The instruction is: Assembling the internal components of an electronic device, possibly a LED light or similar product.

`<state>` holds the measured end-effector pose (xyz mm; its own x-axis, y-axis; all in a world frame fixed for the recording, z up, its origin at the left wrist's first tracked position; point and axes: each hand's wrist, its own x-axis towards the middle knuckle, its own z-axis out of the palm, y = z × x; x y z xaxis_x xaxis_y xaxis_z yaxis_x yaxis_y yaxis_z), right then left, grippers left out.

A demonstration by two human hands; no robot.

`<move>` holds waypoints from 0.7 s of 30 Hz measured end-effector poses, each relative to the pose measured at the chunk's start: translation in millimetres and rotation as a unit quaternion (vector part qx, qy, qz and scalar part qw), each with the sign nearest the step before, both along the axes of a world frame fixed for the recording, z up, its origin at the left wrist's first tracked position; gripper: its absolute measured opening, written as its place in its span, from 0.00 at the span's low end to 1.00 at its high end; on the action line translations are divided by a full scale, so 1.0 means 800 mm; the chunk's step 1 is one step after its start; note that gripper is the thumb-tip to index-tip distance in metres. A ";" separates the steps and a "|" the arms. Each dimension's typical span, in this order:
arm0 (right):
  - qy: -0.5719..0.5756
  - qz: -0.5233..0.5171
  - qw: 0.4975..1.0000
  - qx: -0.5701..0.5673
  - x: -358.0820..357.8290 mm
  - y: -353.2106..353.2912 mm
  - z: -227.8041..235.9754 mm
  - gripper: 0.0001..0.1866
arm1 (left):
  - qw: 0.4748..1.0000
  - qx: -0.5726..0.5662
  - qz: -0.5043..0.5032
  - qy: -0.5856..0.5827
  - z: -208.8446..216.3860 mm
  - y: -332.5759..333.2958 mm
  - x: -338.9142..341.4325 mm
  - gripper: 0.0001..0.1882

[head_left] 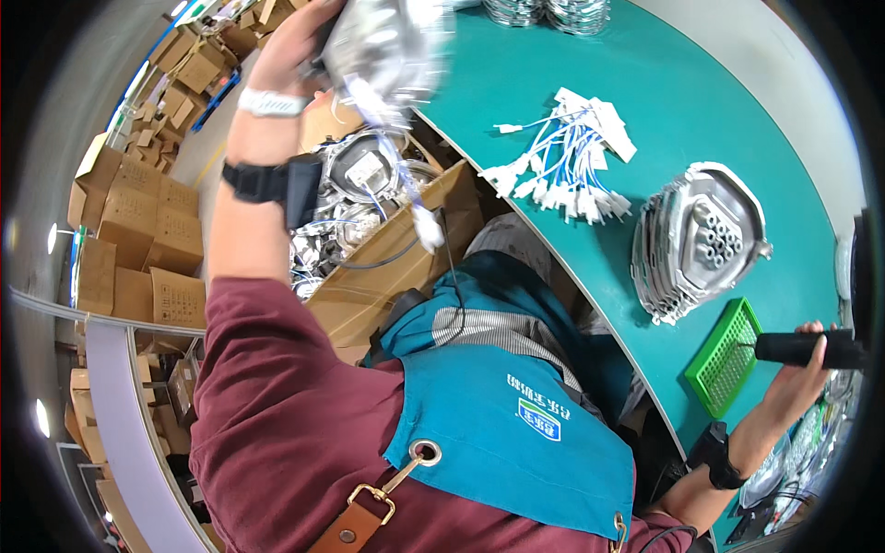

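Observation:
High at the upper left, my left hand grips a silver metal housing, blurred by motion. A blue and white cable with a white connector dangles from it above an open carton. At the far right my right hand is closed around a black powered screwdriver, its thin bit pointing left over a green perforated tray. A stack of similar metal housings stands on the bench beside the tray. Left of that stack lies a bundle of blue and white cables with white connectors.
The green bench top curves round in front of me. At my left a cardboard carton holds several housings with cables. More metal stacks stand at the far edge. Brown boxes are piled on the left. Clear plastic bags lie lower right.

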<state>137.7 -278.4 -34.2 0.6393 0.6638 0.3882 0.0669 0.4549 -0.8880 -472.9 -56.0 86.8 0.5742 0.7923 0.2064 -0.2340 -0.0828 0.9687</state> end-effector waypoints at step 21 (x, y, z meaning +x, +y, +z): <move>0.012 0.000 1.000 -0.018 0.031 -0.001 -0.003 0.13 | 0.721 -0.026 0.364 0.589 -0.175 -0.090 -0.289 0.14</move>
